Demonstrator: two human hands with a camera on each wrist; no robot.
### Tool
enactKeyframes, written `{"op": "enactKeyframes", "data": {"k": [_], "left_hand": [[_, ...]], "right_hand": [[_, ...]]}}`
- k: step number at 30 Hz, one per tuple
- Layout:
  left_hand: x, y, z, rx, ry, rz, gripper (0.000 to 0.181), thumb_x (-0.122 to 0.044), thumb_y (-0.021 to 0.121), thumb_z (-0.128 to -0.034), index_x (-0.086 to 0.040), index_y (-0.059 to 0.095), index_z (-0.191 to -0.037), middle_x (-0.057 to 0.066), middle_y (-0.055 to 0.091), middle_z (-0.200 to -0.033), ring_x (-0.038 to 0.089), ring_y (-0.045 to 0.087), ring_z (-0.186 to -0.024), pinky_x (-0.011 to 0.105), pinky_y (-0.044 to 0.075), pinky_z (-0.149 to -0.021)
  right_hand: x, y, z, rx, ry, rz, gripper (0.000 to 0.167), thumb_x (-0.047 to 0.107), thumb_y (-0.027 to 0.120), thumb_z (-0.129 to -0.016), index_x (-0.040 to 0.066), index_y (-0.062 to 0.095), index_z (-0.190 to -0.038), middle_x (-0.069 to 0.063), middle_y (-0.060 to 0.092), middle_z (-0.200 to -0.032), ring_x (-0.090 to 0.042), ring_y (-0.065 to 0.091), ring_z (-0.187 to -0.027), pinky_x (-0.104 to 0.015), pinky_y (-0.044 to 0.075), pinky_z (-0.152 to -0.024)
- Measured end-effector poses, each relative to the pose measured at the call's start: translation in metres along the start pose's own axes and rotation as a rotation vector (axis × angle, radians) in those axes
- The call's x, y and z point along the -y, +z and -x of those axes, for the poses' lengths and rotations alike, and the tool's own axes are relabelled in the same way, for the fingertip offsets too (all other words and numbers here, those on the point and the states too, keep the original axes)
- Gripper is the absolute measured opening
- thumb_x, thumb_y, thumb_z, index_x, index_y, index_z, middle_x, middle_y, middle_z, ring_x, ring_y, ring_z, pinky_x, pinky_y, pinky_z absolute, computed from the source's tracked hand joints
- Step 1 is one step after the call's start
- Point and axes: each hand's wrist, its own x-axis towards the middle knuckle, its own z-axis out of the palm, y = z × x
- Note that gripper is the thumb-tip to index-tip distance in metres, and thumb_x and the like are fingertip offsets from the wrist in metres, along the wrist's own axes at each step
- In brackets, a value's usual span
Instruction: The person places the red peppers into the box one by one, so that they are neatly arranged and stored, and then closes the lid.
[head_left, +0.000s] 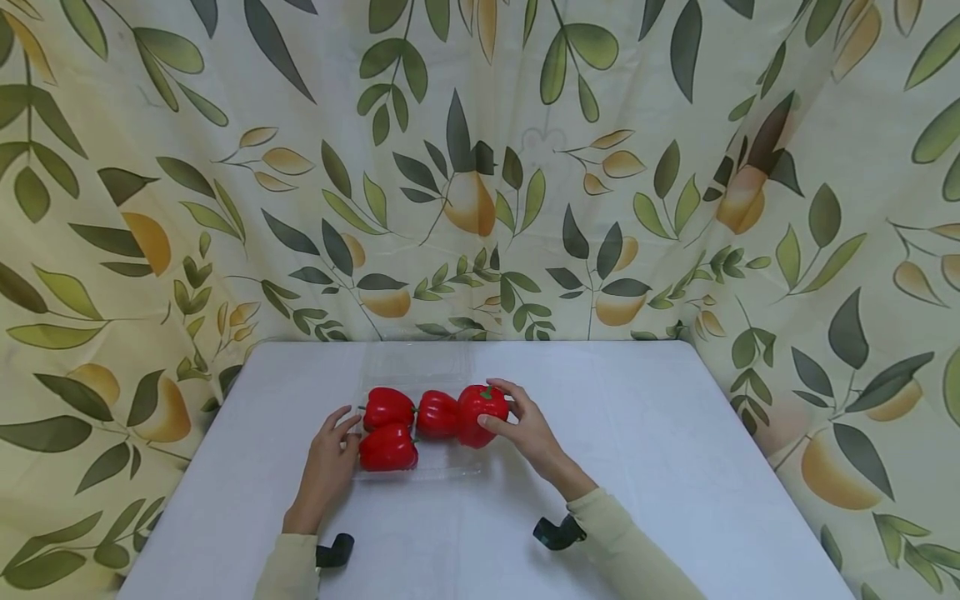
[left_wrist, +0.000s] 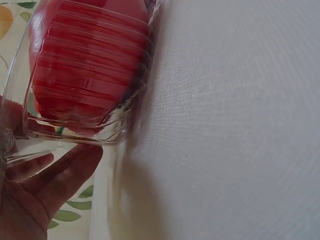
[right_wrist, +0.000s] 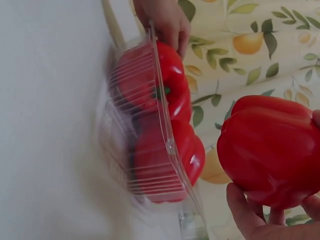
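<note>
A clear plastic container [head_left: 450,462] lies on the table with its hinged lid folded back. Inside are three red bell peppers: one at the back left [head_left: 390,407], one at the front left [head_left: 388,448] and one farther right [head_left: 437,414]. My left hand [head_left: 326,462] holds the container's left end; in the left wrist view, the fingers [left_wrist: 75,170] lie against its ribbed wall. My right hand [head_left: 534,429] grips another red bell pepper [head_left: 474,423], green stem up, at the container's right side. The right wrist view shows this pepper [right_wrist: 270,150] raised beside the container's rim [right_wrist: 167,130].
A white cloth covers the table [head_left: 615,417]. Behind it hangs a leaf-and-fruit patterned curtain [head_left: 480,167]. Black wrist mounts [head_left: 558,533] sit on both forearms, close over the tabletop.
</note>
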Motion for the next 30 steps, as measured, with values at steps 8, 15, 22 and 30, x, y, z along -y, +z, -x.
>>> {"op": "enactKeyframes", "data": {"k": [8, 15, 22, 30], "left_hand": [[0.001, 0.000, 0.001, 0.001, -0.002, 0.000, 0.038, -0.013, 0.055, -0.0968, -0.001, 0.059, -0.133, 0.014, 0.045, -0.150, 0.029, 0.068, -0.105, 0.041, 0.059, -0.087], [0.000, -0.001, 0.001, -0.002, 0.001, -0.002, 0.038, -0.013, 0.055, -0.0968, -0.001, 0.059, -0.133, 0.014, 0.045, -0.150, 0.030, 0.068, -0.106, 0.041, 0.059, -0.087], [-0.001, -0.001, 0.001, -0.009, 0.005, -0.005, 0.038, -0.013, 0.055, -0.0968, -0.001, 0.060, -0.132, 0.015, 0.046, -0.149, 0.030, 0.068, -0.106, 0.042, 0.059, -0.087], [0.001, 0.001, -0.001, -0.008, 0.014, -0.010, 0.037, -0.012, 0.054, -0.0973, 0.000, 0.060, -0.132, 0.015, 0.046, -0.149, 0.031, 0.068, -0.107, 0.042, 0.059, -0.088]], "right_hand": [[0.002, 0.008, -0.001, 0.080, -0.025, -0.058, 0.071, 0.017, 0.077, -0.080, 0.021, 0.043, -0.142, -0.009, 0.041, -0.148, -0.033, 0.042, -0.135, -0.041, 0.058, -0.093], [0.003, 0.011, -0.004, 0.113, -0.057, -0.048, 0.065, 0.021, 0.076, -0.082, 0.018, 0.046, -0.139, -0.010, 0.049, -0.141, -0.030, 0.047, -0.129, -0.037, 0.059, -0.090], [0.004, 0.015, -0.005, 0.158, -0.050, 0.005, 0.072, 0.015, 0.080, -0.077, 0.014, 0.043, -0.138, -0.010, 0.046, -0.142, -0.031, 0.047, -0.129, -0.041, 0.059, -0.092], [0.002, 0.018, -0.007, 0.171, -0.112, 0.145, 0.076, 0.017, 0.082, -0.075, 0.022, 0.045, -0.141, -0.005, 0.049, -0.140, -0.028, 0.048, -0.128, -0.044, 0.058, -0.093]]}}
